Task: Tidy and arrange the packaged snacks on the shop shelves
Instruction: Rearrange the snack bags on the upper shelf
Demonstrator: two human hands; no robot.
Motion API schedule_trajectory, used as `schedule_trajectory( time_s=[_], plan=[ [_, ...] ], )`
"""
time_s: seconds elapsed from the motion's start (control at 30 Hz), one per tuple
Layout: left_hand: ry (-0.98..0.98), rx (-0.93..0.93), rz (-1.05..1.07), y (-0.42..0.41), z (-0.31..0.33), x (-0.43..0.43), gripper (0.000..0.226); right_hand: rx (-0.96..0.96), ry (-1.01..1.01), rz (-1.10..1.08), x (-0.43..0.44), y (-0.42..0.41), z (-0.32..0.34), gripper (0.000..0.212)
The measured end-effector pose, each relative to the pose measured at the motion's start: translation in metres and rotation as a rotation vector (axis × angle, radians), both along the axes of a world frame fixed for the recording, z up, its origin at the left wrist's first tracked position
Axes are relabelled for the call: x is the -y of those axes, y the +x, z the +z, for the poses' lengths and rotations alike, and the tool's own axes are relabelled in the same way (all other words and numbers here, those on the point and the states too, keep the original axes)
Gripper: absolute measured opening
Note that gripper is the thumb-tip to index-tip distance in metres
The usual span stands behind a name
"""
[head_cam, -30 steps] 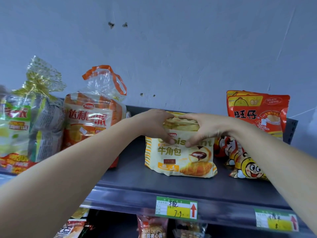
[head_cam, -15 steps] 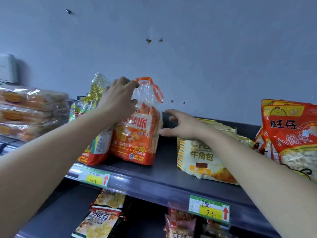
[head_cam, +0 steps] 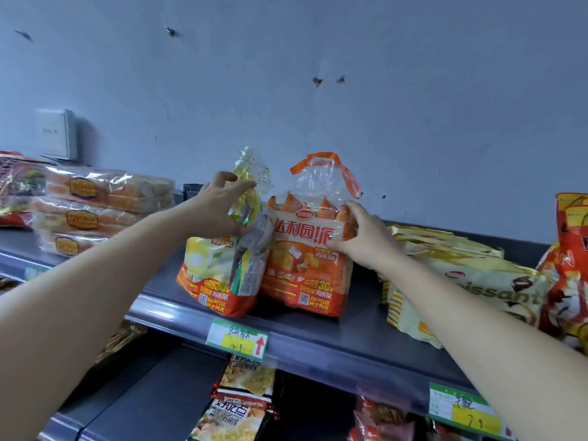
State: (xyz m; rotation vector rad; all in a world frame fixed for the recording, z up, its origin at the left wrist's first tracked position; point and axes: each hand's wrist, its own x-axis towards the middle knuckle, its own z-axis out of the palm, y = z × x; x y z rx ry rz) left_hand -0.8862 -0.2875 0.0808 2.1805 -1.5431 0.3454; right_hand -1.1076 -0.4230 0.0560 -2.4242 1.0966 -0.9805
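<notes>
The orange snack bag (head_cam: 305,259) stands upright on the grey top shelf (head_cam: 318,335), near its front edge. Its clear top is closed with an orange tie, and small orange-wrapped pieces show inside. The front reads "达利园派" with "30" lower down. The right hand (head_cam: 359,237) grips its upper corner at 3 o'clock, thumb on the front, fingers curled round the side.

Touching it at 9 o'clock stands a yellow-and-green bag (head_cam: 219,272) of the same make, turned partly sideways. The left hand (head_cam: 219,208) is closed round its gathered neck, below the crinkled clear top.

At 3 o'clock, apart from the orange bag, lie cream croissant bags (head_cam: 471,281), one showing "issant". Beyond them is a red bag (head_cam: 569,281). Far out at 9 o'clock, clear packs of bread (head_cam: 105,198) are stacked flat.

At 6 o'clock, a green price tag (head_cam: 237,337) on the shelf lip bears a red arrow and what looks like "12.9". Another tag (head_cam: 461,415) at 4 o'clock reads "7.9". Below hangs a packet (head_cam: 241,405) marked "好吃点".
</notes>
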Motion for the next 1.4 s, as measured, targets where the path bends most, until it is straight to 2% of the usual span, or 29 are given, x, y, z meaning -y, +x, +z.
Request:
schedule_trajectory(
  time_s=[0.07, 0.13, 0.2, 0.37, 0.47, 0.53, 0.57, 0.63, 0.7, 0.8, 0.83, 0.9, 1.0, 1.1, 1.23, 1.4],
  plan=[
    [-0.016, 0.055, 0.012, 0.001, 0.005, -0.002, 0.067, 0.028, -0.05, -0.074, 0.003, 0.007, 0.0, 0.073],
    [-0.115, 0.104, 0.026, -0.003, 0.006, -0.003, 0.047, 0.062, -0.06, -0.117, 0.002, 0.012, 0.001, 0.066],
    [-0.235, 0.103, -0.021, -0.007, 0.005, 0.002, 0.035, 0.087, -0.065, -0.155, 0.001, 0.015, 0.003, 0.062],
    [-0.506, 0.07, -0.202, -0.041, -0.005, 0.016, 0.035, 0.191, -0.043, -0.103, 0.002, 0.021, 0.002, 0.04],
    [-0.521, 0.144, -0.366, -0.064, -0.021, 0.025, 0.033, 0.252, 0.032, -0.061, 0.002, 0.018, 0.004, 0.018],
    [-0.477, 0.126, -0.468, -0.064, -0.019, 0.026, 0.032, 0.284, 0.091, -0.057, 0.004, 0.015, 0.007, 0.014],
    [-0.418, 0.078, -0.537, -0.059, -0.013, 0.025, 0.039, 0.294, 0.098, -0.062, 0.005, 0.014, 0.008, 0.018],
    [-0.21, -0.016, -0.675, -0.042, 0.003, 0.02, 0.073, 0.291, 0.085, -0.081, 0.009, 0.015, 0.01, 0.024],
    [-0.083, 0.044, -0.704, -0.027, 0.012, 0.014, 0.099, 0.279, 0.058, -0.091, 0.012, 0.018, 0.009, 0.028],
    [-0.209, 0.271, -0.5, -0.011, 0.008, 0.016, 0.123, 0.25, -0.018, -0.075, 0.012, 0.023, 0.007, 0.023],
    [-0.209, 0.265, -0.411, -0.006, 0.004, 0.02, 0.138, 0.246, -0.049, -0.067, 0.011, 0.024, 0.006, 0.019],
    [-0.087, 0.108, -0.337, 0.001, 0.001, 0.027, 0.157, 0.262, -0.092, -0.048, 0.01, 0.026, 0.004, 0.013],
    [0.05, -0.123, -0.389, 0.009, 0.004, 0.034, 0.154, 0.276, -0.081, 0.015, 0.009, 0.028, 0.005, 0.015],
    [0.038, -0.138, -0.398, 0.007, 0.006, 0.036, 0.136, 0.372, 0.101, 0.108, 0.014, 0.024, 0.011, 0.02],
    [0.039, -0.13, -0.372, 0.007, 0.005, 0.037, 0.128, 0.577, 0.4, 0.08, 0.041, 0.028, 0.02, 0.014],
    [0.051, -0.108, -0.342, 0.007, 0.006, 0.038, 0.125, 0.419, 0.612, 0.018, 0.084, 0.057, 0.005, 0.021]
  ],
)
